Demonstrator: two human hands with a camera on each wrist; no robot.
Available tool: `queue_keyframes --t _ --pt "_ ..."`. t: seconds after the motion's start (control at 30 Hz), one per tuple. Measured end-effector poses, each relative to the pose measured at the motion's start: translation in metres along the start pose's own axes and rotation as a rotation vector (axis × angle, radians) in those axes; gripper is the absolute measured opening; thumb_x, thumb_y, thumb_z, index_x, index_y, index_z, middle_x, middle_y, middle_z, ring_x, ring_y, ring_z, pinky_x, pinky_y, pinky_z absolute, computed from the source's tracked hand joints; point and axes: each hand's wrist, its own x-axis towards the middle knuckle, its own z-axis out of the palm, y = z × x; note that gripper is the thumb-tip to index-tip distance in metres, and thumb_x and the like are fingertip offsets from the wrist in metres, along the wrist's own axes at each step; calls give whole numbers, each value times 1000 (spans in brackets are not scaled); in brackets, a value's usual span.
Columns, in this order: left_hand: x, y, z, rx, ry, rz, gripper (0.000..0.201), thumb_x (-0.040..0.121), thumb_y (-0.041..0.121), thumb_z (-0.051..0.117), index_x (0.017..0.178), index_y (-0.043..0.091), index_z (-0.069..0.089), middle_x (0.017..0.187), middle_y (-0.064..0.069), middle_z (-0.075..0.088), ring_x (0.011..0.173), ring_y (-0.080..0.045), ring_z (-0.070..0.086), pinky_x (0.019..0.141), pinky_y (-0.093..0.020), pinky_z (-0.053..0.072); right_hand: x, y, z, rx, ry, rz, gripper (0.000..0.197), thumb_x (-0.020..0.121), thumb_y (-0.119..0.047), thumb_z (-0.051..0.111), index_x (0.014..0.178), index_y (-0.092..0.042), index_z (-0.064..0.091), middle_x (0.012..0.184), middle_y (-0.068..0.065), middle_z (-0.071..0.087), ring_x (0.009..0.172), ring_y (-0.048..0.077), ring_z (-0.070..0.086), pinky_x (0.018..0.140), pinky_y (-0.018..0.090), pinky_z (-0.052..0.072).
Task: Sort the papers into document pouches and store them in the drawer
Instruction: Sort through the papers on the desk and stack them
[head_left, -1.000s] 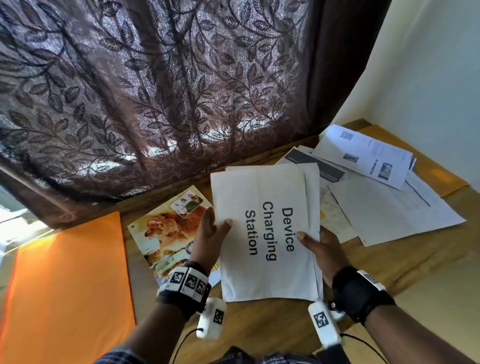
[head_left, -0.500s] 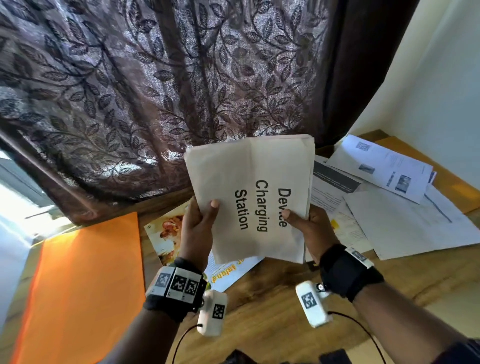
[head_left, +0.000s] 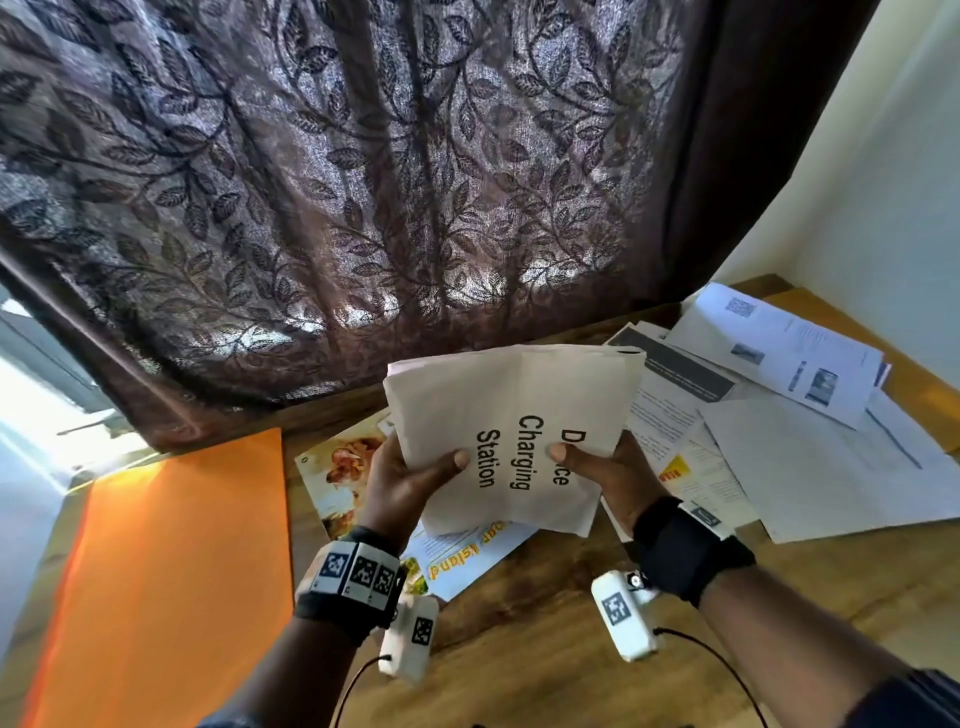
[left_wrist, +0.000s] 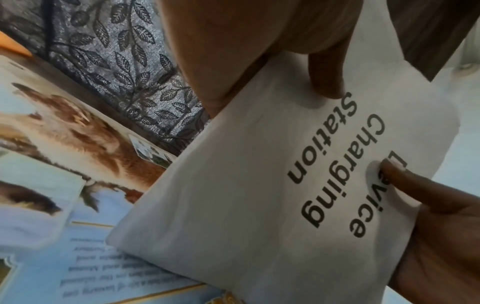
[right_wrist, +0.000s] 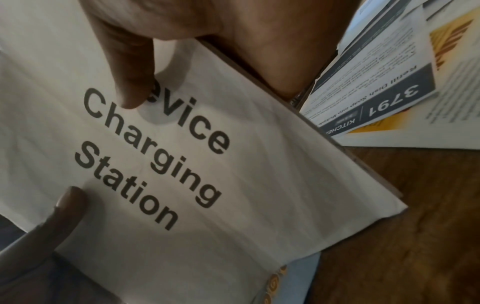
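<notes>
Gripping a white sheaf above the table, the left hand and right hand pinch it, thumbs on top; the right thumb covers part of "Device". Fingers behind are hidden. A brochure lies partly covered below

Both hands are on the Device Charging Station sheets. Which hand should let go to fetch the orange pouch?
Probably the left hand: the orange pouch lies on its side of the table. The right hand also pinches the Device Charging Station sheets and can keep them.
</notes>
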Motion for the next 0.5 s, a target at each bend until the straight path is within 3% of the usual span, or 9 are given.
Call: queue_keyframes --t 0.1,0.17,0.23,0.37,0.5 --pt "2 -1 3 -25 -51 -59 50 61 20 86 107 11 69 103 -9 77 95 -27 74 75 -33 60 0 4 -1 13 -9 -4 26 79 -7 79 98 -25 77 104 5 77 100 23 73 88 43 58" --pt "1 -3 6 -9 -67 -81 38 71 4 84 103 16 70 99 -5 78 91 -22 75 73 -30 60 -2 7 0 -4 -5 -16 35 82 2 74 101 -26 71 98 -7 78 96 10 73 80 28 58" --pt "-1 -6 8 5 -79 -70 33 78 -6 76 97 21 74 99 -4 78 91 -22 75 74 -31 60 -3 13 -1 -37 6 -22 37 83 4 72 103 -27 69 97 -11 77 96 8 72 77 22 58" --pt "-4 -9 6 24 -88 -17 34 70 15 82 97 35 78 106 -4 77 98 -25 73 81 -37 61 -7 16 -4 -56 45 -45 34 83 1 74 106 -25 70 102 -5 77 100 15 72 81 27 59" --pt "-6 -21 11 106 -106 -31 35 75 11 75 97 38 78 105 0 77 98 -22 73 83 -38 61 -11 27 -9 -42 29 -3 34 86 2 71 102 -29 68 93 -17 76 90 -2 71 74 16 55"
